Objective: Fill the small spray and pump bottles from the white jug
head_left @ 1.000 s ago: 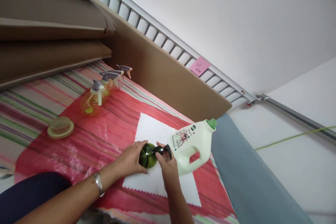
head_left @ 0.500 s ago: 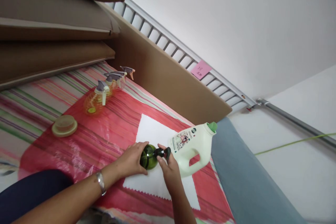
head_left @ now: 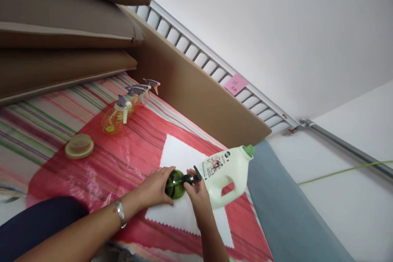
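Note:
A dark green pump bottle (head_left: 175,184) is tilted over a white cloth (head_left: 175,151) with zigzag edges. My left hand (head_left: 155,188) wraps around the bottle's body from the left. On its other end, the fingers of my right hand (head_left: 196,190) pinch the black pump head (head_left: 188,178), whose nozzle sticks up and to the right. Just beyond my right hand rests a pale green detergent jug (head_left: 229,180) with a green cap and a printed label. The lower part of the pump's collar is partly covered by my fingers.
Several amber spray bottles (head_left: 113,118) with grey triggers stand at the back left. A round yellowish lid or dish (head_left: 79,146) lies nearer on the red plastic sheet (head_left: 135,131). Stacked brown cushions (head_left: 67,28), a tan board (head_left: 196,94) and a radiator (head_left: 208,65) border the surface.
The black pump head has turned in my right fingers, so its nozzle now shows in profile. My left hand stays around the bottle. The whole view has shifted slightly.

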Tool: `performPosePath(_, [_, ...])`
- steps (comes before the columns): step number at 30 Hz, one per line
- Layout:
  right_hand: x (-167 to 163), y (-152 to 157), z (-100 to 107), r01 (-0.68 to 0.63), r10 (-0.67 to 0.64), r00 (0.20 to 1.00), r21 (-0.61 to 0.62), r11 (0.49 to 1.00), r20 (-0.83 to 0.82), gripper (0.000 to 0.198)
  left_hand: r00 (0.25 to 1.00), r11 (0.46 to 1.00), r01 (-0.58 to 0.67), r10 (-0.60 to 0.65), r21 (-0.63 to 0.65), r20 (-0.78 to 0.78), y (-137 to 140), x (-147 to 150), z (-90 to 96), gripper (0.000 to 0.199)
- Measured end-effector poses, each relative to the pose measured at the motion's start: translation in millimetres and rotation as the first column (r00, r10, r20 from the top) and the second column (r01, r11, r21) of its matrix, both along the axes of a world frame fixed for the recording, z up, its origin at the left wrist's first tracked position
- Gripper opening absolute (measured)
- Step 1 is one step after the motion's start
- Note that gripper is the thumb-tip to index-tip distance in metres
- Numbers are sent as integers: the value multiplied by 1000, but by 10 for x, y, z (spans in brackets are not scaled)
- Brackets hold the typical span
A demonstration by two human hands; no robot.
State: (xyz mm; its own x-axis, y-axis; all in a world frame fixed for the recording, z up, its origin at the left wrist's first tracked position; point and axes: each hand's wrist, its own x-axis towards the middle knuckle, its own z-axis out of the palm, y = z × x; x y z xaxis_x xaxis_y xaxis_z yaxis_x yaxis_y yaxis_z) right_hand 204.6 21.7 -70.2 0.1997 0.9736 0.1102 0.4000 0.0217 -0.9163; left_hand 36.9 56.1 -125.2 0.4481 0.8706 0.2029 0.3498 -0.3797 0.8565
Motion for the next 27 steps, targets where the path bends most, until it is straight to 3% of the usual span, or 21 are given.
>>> performPosePath(2, [-21,-4,-14,-9,9,998,-4,1000,-59,44,1000,1000,7,-7,0,-2,-2,-3,4,100])
performPosePath(7, [-50,4,-33,110,-107,988,-25,994,108,37,1000,1000,7,-7,4,8,-4,-2,-3,101])
performPosePath(12, [-70,-13,-105,35,-34,988,1,999,-148,51,1000,1000,10,-10,-2,-6,-14,-5,15,100])
performPosePath(17, [-98,-12,-101,160,-160,987,-4,987,-4,42,1000,1000,4,-4,2,-12,-18,-10,23,100])
performPosePath(22, [-122,-33,-91,132,-132,973,-12,991,-190,51,1000,1000,4,-4,0,-22,-12,-7,18,99])
performPosePath(27, [-125,-6,-133,182,-183,968,-19,983,-173,47,1000,1000,-3,3,-12,-24,-16,-10,22,99])
